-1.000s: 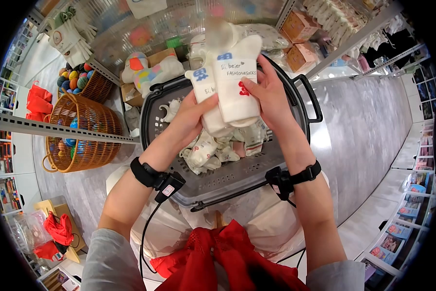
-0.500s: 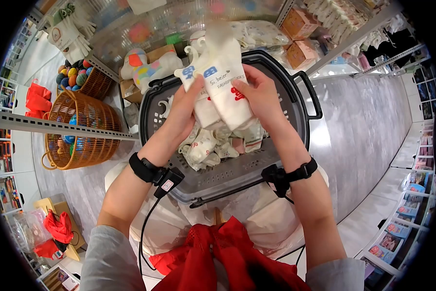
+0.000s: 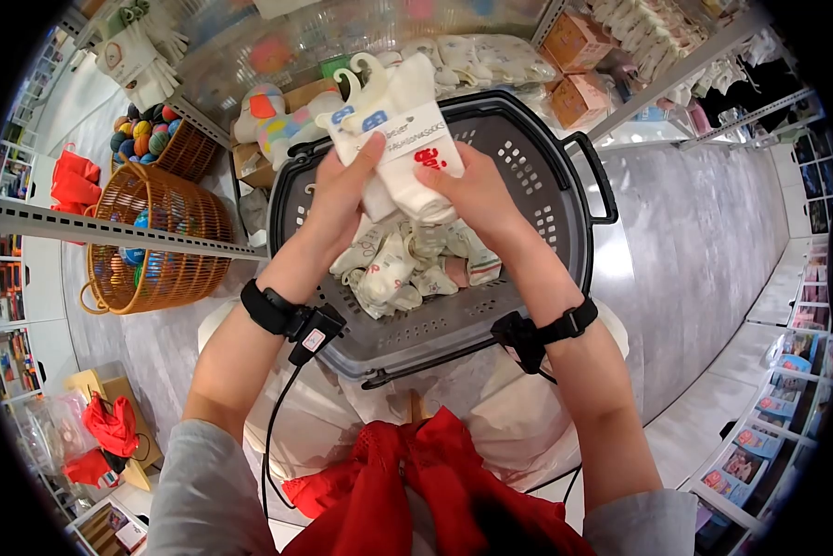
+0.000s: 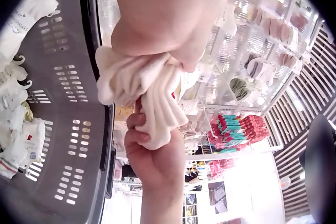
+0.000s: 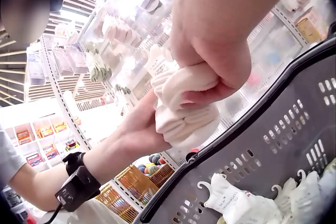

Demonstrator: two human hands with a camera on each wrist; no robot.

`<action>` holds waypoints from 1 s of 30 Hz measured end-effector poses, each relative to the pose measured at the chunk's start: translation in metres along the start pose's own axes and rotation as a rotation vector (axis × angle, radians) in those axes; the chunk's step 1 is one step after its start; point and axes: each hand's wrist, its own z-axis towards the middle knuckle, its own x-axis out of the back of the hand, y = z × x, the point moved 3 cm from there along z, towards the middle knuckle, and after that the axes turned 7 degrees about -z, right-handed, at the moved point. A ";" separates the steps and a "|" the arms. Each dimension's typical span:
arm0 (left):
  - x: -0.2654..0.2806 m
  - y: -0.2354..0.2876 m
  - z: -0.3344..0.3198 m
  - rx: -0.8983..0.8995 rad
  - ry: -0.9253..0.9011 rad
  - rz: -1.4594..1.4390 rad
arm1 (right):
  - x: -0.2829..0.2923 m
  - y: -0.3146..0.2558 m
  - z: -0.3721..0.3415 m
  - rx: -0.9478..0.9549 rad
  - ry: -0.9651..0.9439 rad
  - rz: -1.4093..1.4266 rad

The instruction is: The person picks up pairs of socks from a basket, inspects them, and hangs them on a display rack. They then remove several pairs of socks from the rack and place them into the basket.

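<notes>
So, head view: L hand & R hand each grip white socks w/ tags, upper ctr; grey basket beneath, other socks inside. L wrist view: held socks mid-frame, both hands on 'em, basket at left. R wrist view: held socks ctr, basket lower right, wicker basket bottom left.

Two bundles of white socks, fitted with hooks and printed bands, are held overlapping and tilted above the grey basket.
</notes>
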 end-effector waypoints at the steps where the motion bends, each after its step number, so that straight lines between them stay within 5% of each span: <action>1: 0.001 -0.005 -0.001 0.077 -0.008 -0.025 | 0.002 0.001 0.001 0.000 0.021 0.059; 4: -0.014 -0.021 -0.016 0.157 -0.259 -0.002 | 0.006 0.002 0.002 -0.010 0.104 0.256; 7: -0.016 -0.029 -0.021 0.271 -0.290 -0.147 | 0.013 -0.004 0.002 -0.025 0.100 0.351; 10: -0.011 -0.016 -0.023 0.055 -0.138 0.059 | 0.013 -0.016 -0.006 0.017 0.023 0.480; 14: -0.006 -0.004 -0.032 -0.085 -0.160 0.142 | 0.010 -0.017 -0.029 0.093 -0.025 0.691; 18: -0.008 0.014 -0.072 -0.305 -0.251 0.636 | 0.000 -0.030 -0.073 0.074 -0.098 0.682; 19: -0.015 0.014 -0.084 -0.328 -0.303 0.503 | -0.004 -0.035 -0.084 0.075 -0.096 0.685; 26: -0.027 0.023 -0.154 -0.242 -0.522 0.855 | -0.023 -0.048 -0.145 0.177 -0.084 0.405; 28: -0.021 0.022 -0.166 -0.282 -0.478 0.710 | -0.025 -0.058 -0.155 0.196 -0.097 0.366; 30: -0.024 0.030 -0.169 -0.179 -0.468 0.233 | -0.026 -0.074 -0.160 0.233 -0.125 0.218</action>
